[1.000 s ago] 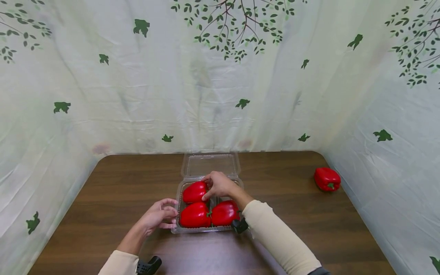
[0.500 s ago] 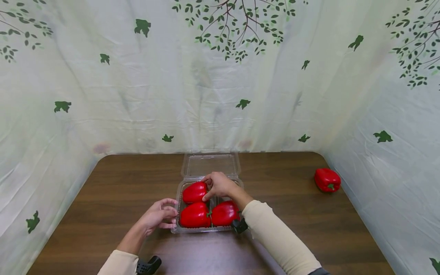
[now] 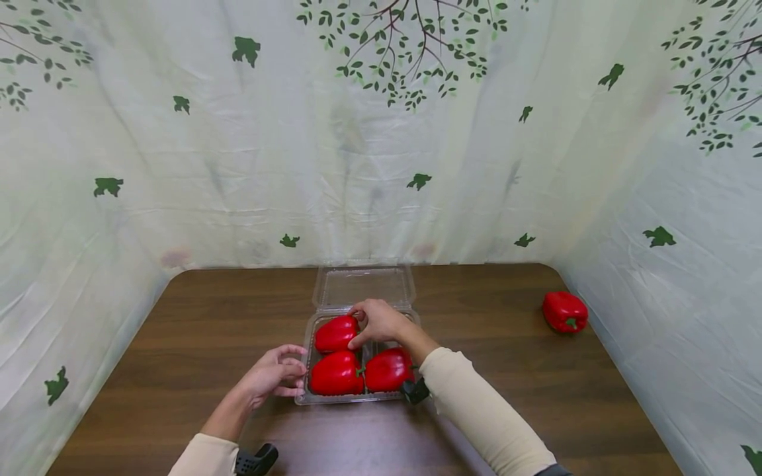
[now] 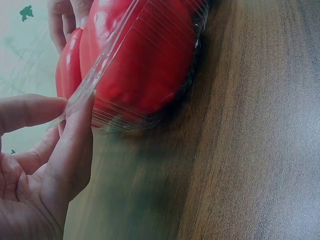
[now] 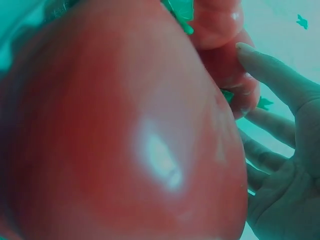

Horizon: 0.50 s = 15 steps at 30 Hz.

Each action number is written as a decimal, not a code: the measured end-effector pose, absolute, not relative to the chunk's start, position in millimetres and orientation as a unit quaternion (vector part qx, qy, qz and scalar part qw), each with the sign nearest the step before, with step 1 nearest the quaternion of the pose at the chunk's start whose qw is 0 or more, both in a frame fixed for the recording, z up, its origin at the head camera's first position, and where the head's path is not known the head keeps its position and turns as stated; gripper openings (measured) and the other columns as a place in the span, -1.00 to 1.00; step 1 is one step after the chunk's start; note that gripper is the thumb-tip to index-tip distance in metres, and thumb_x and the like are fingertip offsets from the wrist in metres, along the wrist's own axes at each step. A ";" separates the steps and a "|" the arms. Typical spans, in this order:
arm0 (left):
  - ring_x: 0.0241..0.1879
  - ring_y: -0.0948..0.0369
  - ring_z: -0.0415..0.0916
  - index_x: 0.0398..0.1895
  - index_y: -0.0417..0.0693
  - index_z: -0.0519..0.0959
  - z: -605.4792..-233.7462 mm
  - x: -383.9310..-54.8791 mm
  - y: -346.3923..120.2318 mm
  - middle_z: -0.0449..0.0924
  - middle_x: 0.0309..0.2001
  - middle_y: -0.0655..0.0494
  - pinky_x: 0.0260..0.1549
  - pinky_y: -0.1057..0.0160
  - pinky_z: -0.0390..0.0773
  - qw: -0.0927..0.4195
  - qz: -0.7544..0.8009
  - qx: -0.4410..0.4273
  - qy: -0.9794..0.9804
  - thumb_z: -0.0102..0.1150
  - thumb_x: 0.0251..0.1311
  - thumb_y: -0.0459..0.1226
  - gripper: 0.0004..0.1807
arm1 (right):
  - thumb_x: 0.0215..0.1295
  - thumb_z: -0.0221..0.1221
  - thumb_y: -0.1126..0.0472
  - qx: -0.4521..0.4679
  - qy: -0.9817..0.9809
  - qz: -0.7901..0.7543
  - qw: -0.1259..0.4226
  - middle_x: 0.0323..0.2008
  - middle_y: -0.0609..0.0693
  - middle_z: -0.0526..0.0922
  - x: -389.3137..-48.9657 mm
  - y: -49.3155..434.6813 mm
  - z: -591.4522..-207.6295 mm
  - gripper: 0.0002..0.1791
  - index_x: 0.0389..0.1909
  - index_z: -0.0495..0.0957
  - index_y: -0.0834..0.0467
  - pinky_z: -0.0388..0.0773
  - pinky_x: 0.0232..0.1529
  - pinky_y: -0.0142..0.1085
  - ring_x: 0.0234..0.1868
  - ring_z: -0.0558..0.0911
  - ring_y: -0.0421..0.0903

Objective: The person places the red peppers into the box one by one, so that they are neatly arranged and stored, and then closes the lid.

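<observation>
A clear plastic clamshell container (image 3: 333, 399) stands on the table with its lid (image 3: 364, 287) laid back. Three red bell peppers fill much of it: one at the back left (image 3: 333, 334), one at the front left (image 3: 333, 374) and one at the front right (image 3: 388, 370). My left hand (image 3: 276, 374) pinches the container's left rim (image 4: 102, 62) between thumb and finger. Reaching over the front right pepper, my right hand (image 3: 383, 321) holds the back left pepper by its stem end, thumb on the near side. In the right wrist view, the front right pepper (image 5: 125, 125) looms close.
Another red bell pepper (image 3: 564, 312) lies at the table's right edge. The wooden table (image 3: 226, 304) is bounded behind and at the sides by a pale leaf-printed curtain (image 3: 357, 165). Both wrists wear dark camera mounts, the left one (image 3: 257, 459) low over the table.
</observation>
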<state>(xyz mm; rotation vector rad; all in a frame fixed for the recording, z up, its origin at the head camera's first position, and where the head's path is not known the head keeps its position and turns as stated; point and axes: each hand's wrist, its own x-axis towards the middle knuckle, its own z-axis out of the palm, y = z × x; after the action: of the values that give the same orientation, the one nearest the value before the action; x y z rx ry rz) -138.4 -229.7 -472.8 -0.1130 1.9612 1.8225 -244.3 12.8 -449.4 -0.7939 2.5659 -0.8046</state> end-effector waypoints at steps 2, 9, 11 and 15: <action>-0.46 0.18 0.52 0.21 -0.41 0.17 -473.0 -138.2 -229.8 0.50 -0.35 0.01 -0.34 0.10 0.70 0.228 0.661 -0.042 0.713 0.02 0.29 -0.46 -0.54 | -0.09 0.51 0.06 -0.280 0.901 -0.284 0.170 -0.20 0.00 0.58 -243.7 12.9 -448.4 -0.33 0.10 0.55 0.15 0.53 -0.12 -0.34 -0.19 0.54 -0.12; -0.47 0.18 0.51 0.20 -0.40 0.19 -473.5 -138.3 -229.2 0.49 -0.35 0.00 -0.35 0.10 0.70 0.225 0.660 -0.046 0.715 0.02 0.29 -0.46 -0.55 | -0.06 0.48 0.07 -0.279 0.895 -0.297 0.179 -0.09 0.06 0.57 -243.4 19.5 -445.0 -0.31 0.15 0.49 0.11 0.53 -0.18 -0.35 -0.12 0.56 -0.04; -0.48 0.18 0.52 0.19 -0.40 0.19 -473.7 -138.5 -229.0 0.49 -0.35 0.00 -0.35 0.10 0.70 0.225 0.660 -0.048 0.715 0.02 0.29 -0.46 -0.55 | -0.05 0.48 0.06 -0.281 0.894 -0.303 0.175 -0.06 0.09 0.57 -244.7 23.8 -444.2 -0.31 0.16 0.49 0.11 0.54 -0.19 -0.34 -0.11 0.58 -0.02; -0.48 0.18 0.52 0.20 -0.40 0.19 -473.7 -138.0 -229.1 0.49 -0.35 0.00 -0.35 0.10 0.70 0.225 0.659 -0.048 0.716 0.02 0.29 -0.46 -0.55 | -0.01 0.45 0.09 -0.277 0.884 -0.335 0.170 0.01 0.17 0.56 -248.4 37.4 -440.2 -0.30 0.19 0.47 0.16 0.58 -0.14 -0.25 -0.06 0.57 0.05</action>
<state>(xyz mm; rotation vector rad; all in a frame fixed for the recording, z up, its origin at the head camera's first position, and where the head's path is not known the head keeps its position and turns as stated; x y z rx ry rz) -138.0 -229.1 -473.7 -0.1312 1.9763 1.8176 -248.4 37.4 -440.2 -0.7865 2.5127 -0.9520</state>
